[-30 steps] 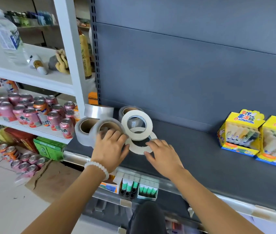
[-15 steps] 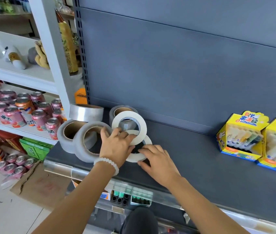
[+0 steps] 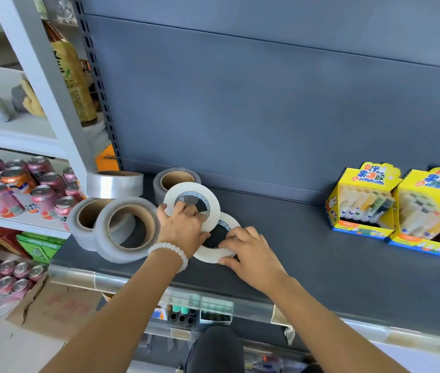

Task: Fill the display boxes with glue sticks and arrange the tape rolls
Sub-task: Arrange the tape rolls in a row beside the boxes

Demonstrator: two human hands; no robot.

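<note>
Nearest the camera, below the shelf edge, small boxes of green-capped glue sticks (image 3: 184, 312) sit on a lower level. Above them lies the dark grey shelf (image 3: 321, 265), over which both forearms reach. The left hand (image 3: 184, 227), with a white bead bracelet (image 3: 169, 253) at the wrist, has its fingers curled over the lower rim and into the core of an upright white tape roll (image 3: 194, 196), which leans back on edge. The right hand (image 3: 248, 253) lies palm down, fingers spread, pressing on the rim of a flat white tape roll (image 3: 213, 254) lying on the shelf; its thumb rests at the roll's near edge. The upright roll overlaps the far edge of the flat one. To the left stand two clear tape rolls (image 3: 127, 230) on edge, touching each other, with a third clear roll (image 3: 114, 184) resting flat on top behind them. A further brown-cored roll (image 3: 176, 180) stands behind the upright white roll, near the back panel. At far right, two yellow display boxes (image 3: 361, 203) holding glue sticks stand side by side against the panel. Pink drink cans (image 3: 12, 189) fill the neighbouring white rack.
</note>
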